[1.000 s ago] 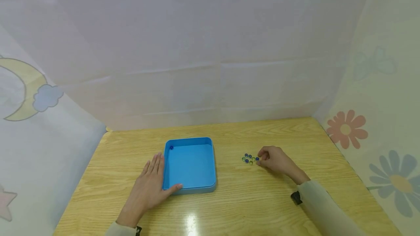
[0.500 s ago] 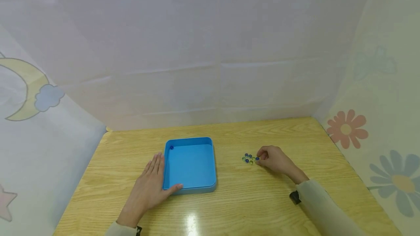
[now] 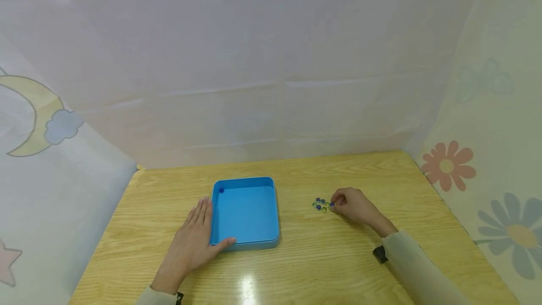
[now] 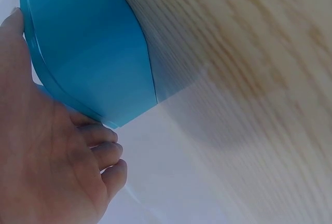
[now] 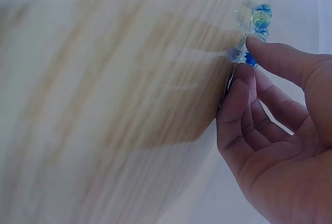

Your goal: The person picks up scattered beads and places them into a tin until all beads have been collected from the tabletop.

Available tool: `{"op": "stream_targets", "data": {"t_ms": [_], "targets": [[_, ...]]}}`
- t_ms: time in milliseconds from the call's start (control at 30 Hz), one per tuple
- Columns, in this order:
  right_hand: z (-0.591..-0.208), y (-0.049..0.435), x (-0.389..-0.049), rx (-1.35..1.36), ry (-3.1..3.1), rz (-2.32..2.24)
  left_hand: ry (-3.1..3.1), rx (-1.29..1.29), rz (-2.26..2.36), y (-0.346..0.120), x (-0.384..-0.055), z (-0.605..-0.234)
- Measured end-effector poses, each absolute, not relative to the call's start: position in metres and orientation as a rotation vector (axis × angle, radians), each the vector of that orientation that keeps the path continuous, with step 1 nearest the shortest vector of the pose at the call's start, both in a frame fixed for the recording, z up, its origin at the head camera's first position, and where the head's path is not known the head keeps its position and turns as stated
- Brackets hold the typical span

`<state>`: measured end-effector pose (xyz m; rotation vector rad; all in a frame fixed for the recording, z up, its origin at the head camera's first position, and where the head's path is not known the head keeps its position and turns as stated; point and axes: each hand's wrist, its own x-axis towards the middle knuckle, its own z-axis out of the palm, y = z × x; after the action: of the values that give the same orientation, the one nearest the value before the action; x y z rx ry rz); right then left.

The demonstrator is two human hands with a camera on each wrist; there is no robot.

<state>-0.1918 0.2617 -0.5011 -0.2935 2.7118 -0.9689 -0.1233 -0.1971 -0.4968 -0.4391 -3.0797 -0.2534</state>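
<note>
In the head view my left hand (image 3: 192, 244) lies flat along the left side of a square blue tray (image 3: 247, 215), its fingers straight and its thumb over the near rim. The left wrist view shows the fingertips against the tray wall (image 4: 93, 53). To the right, my right hand (image 3: 357, 207) pinches a blue marble (image 3: 332, 204) between thumb and fingertips. The right wrist view has that marble (image 5: 250, 59) low at the tabletop, partly covered by the fingers. Several blue and yellow-green marbles (image 3: 319, 207) sit just left of these fingertips. One dark blue marble (image 3: 221, 190) lies in the tray's far left corner.
The wooden table (image 3: 296, 267) reaches back to a pale cloth backdrop (image 3: 279, 107). Printed cloth walls (image 3: 491, 164) stand on both sides. Bare wood separates the tray from the marble group.
My right hand has shifted very slightly left, and its fingertips now cover more of the blue marble. The left hand and the tray have stayed put.
</note>
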Motion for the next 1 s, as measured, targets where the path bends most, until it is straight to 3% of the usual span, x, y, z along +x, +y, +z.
{"op": "stream_targets", "data": {"t_ms": [1000], "targets": [[-0.491, 0.263, -0.190, -0.212, 2.718, -0.950, -3.097, -0.430, -0.286, -0.196, -0.123, -0.491]]}}
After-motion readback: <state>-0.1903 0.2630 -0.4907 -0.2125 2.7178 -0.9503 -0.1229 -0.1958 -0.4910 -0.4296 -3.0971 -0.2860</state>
